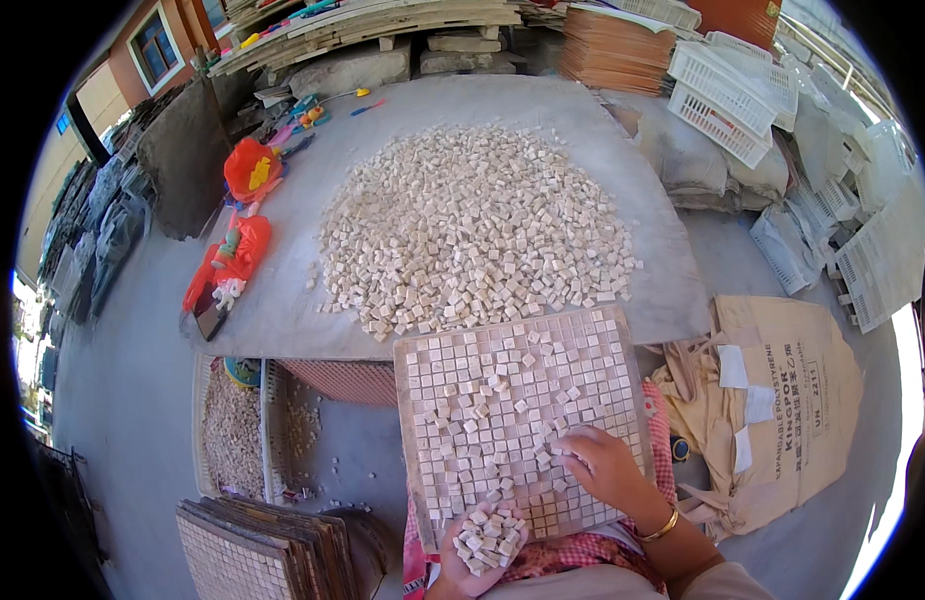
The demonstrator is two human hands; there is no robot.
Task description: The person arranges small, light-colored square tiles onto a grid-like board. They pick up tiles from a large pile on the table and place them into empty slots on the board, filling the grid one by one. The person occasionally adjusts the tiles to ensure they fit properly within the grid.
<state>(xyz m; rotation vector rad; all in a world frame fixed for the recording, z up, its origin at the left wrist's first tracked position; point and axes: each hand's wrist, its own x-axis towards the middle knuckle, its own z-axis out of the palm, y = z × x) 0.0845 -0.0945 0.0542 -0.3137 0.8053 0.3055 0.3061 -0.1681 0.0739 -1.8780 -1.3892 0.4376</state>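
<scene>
A square grid tray [622,340] rests tilted across my lap, its front edge toward me. Many of its cells hold small cream stone mosaic tiles; some cells are bare, and several loose tiles lie askew on top. My left hand [454,574] is cupped at the tray's near left edge around a heap of mosaic tiles [489,537]. Over the right-hand part of the tray, my right hand [614,475] has its thumb and forefinger bent together at a tile among the cells. The fingers partly hide that tile. A gold bracelet circles my right wrist.
Beyond the tray, a big pile of tiles [472,230] covers a stone slab table [672,290]. Red toys [250,170] sit at its left. Below left are a crate of chips [232,430] and stacked tile-filled trays [237,550]. A sack [792,400] lies right; white crates [722,95] stand behind.
</scene>
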